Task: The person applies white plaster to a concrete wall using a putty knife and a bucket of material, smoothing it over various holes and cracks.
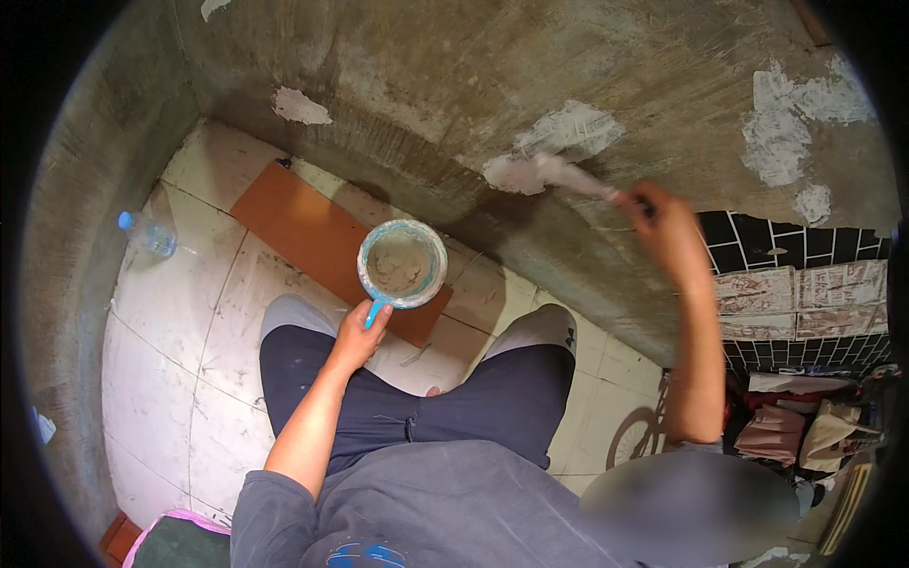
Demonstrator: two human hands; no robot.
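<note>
- Nearest, a grey shirt (426, 502) and dark trousers (407, 407) with grey knees, spread over the pale tiled floor (156, 379)
- The left hand (358, 341) has its fingers clamped on the blue handle (374, 313) of a round pot (441, 275), which sits just beyond the fingertips, above the floor
- Grey paste (398, 260) lies inside the pot, with smears on the rim
- Behind the pot in this view, an orange board (294, 227) slants across the floor, its far end near the floor's far left corner
- A clear bottle (151, 237) with a blue cap is beside the floor's left edge
- The right hand (668, 232), raised before the wall (426, 95), has its fingers curled tight around one end of a pale tool (578, 179), blurred; the tool juts leftward from them to a white patch (578, 128) above the wall's lower edge, and whether it touches I cannot tell
- More patches show near the wall's left corner (303, 106) and toward its right edge (781, 133)
</note>
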